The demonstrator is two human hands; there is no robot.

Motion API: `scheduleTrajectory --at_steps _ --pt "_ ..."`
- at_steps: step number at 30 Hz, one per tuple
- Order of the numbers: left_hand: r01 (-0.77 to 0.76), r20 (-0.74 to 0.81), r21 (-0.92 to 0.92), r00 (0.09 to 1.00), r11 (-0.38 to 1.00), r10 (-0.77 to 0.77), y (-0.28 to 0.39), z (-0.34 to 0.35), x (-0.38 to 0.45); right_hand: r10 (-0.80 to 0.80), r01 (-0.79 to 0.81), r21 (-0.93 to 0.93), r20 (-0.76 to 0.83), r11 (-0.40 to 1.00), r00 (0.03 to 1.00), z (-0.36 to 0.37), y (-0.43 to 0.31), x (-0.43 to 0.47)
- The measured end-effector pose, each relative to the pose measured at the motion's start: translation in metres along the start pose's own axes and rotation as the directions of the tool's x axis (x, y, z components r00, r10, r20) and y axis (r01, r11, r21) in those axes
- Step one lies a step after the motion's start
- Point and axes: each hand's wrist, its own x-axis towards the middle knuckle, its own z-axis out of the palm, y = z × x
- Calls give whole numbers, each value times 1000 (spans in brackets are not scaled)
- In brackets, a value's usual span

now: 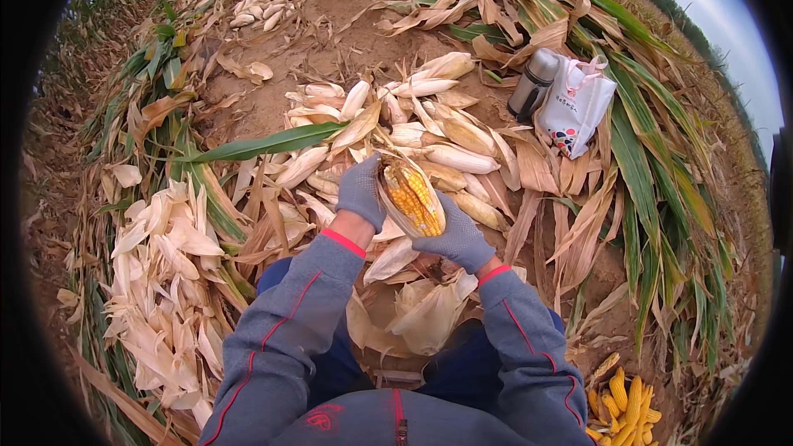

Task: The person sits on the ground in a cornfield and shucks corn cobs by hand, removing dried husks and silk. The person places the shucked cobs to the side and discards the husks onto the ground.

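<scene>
An ear of corn (414, 196) with yellow kernels showing between partly opened dry husks is held between both gloved hands. My left hand (362, 192), in a grey knitted glove, grips its upper left side near the husk tip. Around its lower right end my right hand (455, 236), gloved alike, is closed. Some kernels look dark or damaged. Just beyond the hands lies a heap of unpeeled corn ears (461, 158) in pale husks. A long green leaf (266, 144) reaches across the heap from the left.
Loose stripped husks (170, 297) are piled at the left. A steel thermos (534, 83) and a white bag (577, 105) stand beyond the heap at right, beside cut corn stalks (644, 167). Peeled yellow cobs (629, 409) lie at lower right. More husked ears (266, 9) lie farther off.
</scene>
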Motion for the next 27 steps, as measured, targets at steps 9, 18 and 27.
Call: scheduleTrajectory --at_steps 9,18,27 --pt "141 -10 -61 990 988 -142 33 37 -19 46 -56 203 53 978 998 -4 -11 4" --pt "44 -127 722 989 691 70 31 25 -12 9 -9 -18 -12 1000 1000 -12 -27 -4" --pt "100 -135 -198 983 975 -128 -4 24 -1 -11 44 189 -172 981 985 22 -6 -3"
